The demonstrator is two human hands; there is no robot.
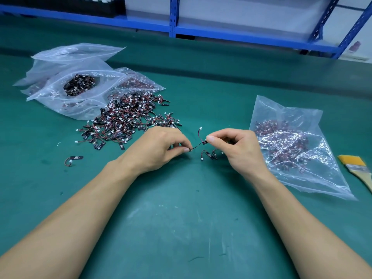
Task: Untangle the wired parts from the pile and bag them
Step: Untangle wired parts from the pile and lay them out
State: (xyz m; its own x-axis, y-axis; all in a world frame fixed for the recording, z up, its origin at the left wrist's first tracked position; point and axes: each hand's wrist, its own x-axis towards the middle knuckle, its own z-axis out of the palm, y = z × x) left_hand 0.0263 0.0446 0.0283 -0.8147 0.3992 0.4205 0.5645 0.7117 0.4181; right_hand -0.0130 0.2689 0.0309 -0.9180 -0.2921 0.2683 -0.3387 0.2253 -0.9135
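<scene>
View from a head camera, looking down at a green table (181, 218) with 2 bare forearms reaching in from 6 o'clock. Directions are clock positions taken from the spot between the hands.

The left hand (159, 147) and right hand (237, 146) meet near the middle. Each pinches 1 end of a single wired part (198, 145) between thumb and forefinger, with the other fingers curled. The short dark wire is stretched between the 2 sets of fingertips. Its long axis runs almost side to side, from 8 o'clock up to 2 o'clock. A white connector on a red lead sticks up from the right-hand end. Just under the right hand, a small clump (210, 155) of a few more parts lies on the table. I cannot tell whether it is joined to the held wire.

The main pile (128, 119) of black, red and white parts lies at 10 o'clock, close to the left hand. Behind it are clear zip bags (50, 91), 1 gaping open. A part-filled bag (281, 109) lies at 3 o'clock, just beside the right hand. A stray part (75, 158) sits at 9 o'clock, and a brush (354, 166) at the far 3 o'clock edge.

The pull looks set to run along the wire's axis, and the right hand is nearer the 3 o'clock bag.
</scene>
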